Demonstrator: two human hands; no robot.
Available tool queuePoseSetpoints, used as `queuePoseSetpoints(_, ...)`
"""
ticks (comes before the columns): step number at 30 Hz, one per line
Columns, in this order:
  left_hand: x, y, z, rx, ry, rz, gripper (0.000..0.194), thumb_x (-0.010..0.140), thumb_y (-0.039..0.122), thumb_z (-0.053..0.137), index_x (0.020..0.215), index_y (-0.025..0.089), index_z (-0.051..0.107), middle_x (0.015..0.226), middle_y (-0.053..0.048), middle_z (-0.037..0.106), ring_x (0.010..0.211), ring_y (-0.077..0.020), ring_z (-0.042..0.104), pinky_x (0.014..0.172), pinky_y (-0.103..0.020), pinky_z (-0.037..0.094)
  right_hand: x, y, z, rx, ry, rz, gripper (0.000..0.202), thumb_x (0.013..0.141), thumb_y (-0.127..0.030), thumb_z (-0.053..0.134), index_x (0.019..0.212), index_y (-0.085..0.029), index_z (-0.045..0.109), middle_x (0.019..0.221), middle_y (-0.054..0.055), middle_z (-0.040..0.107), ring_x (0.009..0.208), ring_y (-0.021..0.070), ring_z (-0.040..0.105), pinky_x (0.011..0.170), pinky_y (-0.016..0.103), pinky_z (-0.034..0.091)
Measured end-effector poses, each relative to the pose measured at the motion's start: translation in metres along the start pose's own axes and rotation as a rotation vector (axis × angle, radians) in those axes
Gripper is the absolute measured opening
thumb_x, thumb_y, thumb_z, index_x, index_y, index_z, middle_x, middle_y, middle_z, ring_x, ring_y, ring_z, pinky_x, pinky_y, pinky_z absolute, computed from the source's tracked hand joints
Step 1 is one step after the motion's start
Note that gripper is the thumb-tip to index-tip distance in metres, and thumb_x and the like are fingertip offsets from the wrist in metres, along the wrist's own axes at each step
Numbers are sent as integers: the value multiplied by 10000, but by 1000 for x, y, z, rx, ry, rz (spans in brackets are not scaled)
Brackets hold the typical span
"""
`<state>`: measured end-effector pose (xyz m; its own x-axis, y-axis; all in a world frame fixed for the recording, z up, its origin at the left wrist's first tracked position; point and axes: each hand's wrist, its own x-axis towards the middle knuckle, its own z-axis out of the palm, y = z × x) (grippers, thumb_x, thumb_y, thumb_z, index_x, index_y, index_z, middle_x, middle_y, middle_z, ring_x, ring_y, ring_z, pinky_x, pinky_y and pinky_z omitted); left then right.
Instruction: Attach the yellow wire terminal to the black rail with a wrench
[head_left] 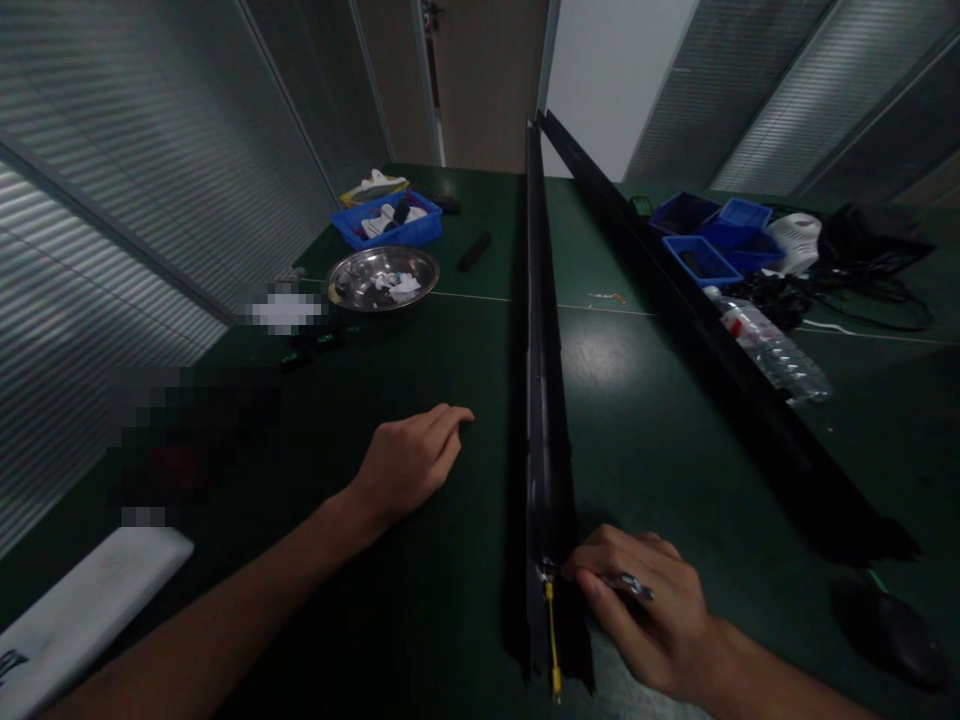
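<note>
A long black channel (pixel 541 400) runs lengthwise over the dark green table, with a short yellow piece (pixel 553 635) lying in its near end. My right hand (pixel 645 605) is closed around a slim metal tool (pixel 634 586), which points at the top of the yellow piece. The tool's tip is too small to make out. Left of the channel, my left hand (pixel 416 450) rests over the table, its fingers loosely bent and pointing right, with nothing visible in it. A second long black strip (pixel 720 360) slants away on the right.
A steel dish (pixel 382 280) with white scraps and a blue basket (pixel 386 222) stand at the back left. Blue bins (pixel 701 260), cables and a plastic bottle (pixel 776 345) lie right. A white box (pixel 97 600) is at the near left, a dark rounded object (pixel 907 635) near right.
</note>
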<state>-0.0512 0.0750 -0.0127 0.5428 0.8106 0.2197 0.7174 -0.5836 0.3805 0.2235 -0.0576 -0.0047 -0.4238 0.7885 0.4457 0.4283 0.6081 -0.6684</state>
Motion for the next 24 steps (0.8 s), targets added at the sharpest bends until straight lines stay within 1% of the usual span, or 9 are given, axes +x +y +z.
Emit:
queuePoseSetpoints(3, -1, 1, 0, 94, -10, 45, 311, 1006, 176, 450, 1252, 174, 640, 1100, -77, 713, 958, -236, 680, 798, -352, 545, 0, 1, 0, 13, -32, 0, 150, 1024, -91, 462, 1039, -152, 598, 814, 25, 650, 683, 129, 593, 610, 295, 370)
queuePoseSetpoints(6, -1, 4, 0, 143, -19, 74, 308, 1007, 171, 458, 1258, 166, 635, 1096, -80, 711, 944, -239, 668, 786, -367, 546, 0, 3, 0, 46, -69, -3, 157, 1047, -121, 445, 1052, -155, 598, 847, 32, 666, 717, 135, 615, 638, 299, 382)
queuePoseSetpoints(11, 1, 4, 0, 161, -29, 96, 302, 1002, 152, 464, 1261, 164, 621, 1096, -72, 705, 955, -243, 660, 796, -387, 543, -2, 9, 1, 72, -98, -32, 195, 1074, -193, 406, 1047, -163, 597, 841, 36, 657, 720, 147, 626, 640, 300, 394)
queuePoseSetpoints(14, 1, 4, 0, 167, -33, 100, 291, 1003, 155, 470, 1253, 171, 618, 1076, -66, 703, 946, -238, 658, 791, -380, 543, -5, 10, 0, 100, -124, -63, 200, 1062, -205, 406, 1029, -162, 598, 826, 38, 641, 695, 148, 611, 618, 297, 392)
queuePoseSetpoints(17, 0, 3, 1, 173, -36, 102, 287, 1005, 155, 473, 1256, 173, 611, 1073, -62, 701, 939, -231, 657, 777, -372, 540, -6, 10, -1, 95, -150, -70, 199, 1049, -193, 409, 1031, -162, 604, 826, 36, 637, 690, 147, 612, 636, 302, 401)
queuePoseSetpoints(20, 0, 3, 0, 177, -36, 110, 293, 1008, 151, 469, 1266, 170, 605, 1092, -66, 699, 949, -228, 655, 794, -371, 541, -3, 7, -4, 74, -105, -57, 177, 1039, -165, 433, 1049, -159, 610, 831, 34, 655, 702, 145, 631, 648, 303, 409)
queuePoseSetpoints(24, 1, 10, -2, 193, -17, 112, 278, 992, 146, 474, 1210, 162, 645, 1053, -82, 692, 942, -249, 647, 792, -390, 548, 2, 2, -6, 44, 38, -30, 182, 1005, -86, 440, 1035, -146, 609, 807, 32, 676, 674, 132, 639, 605, 289, 402)
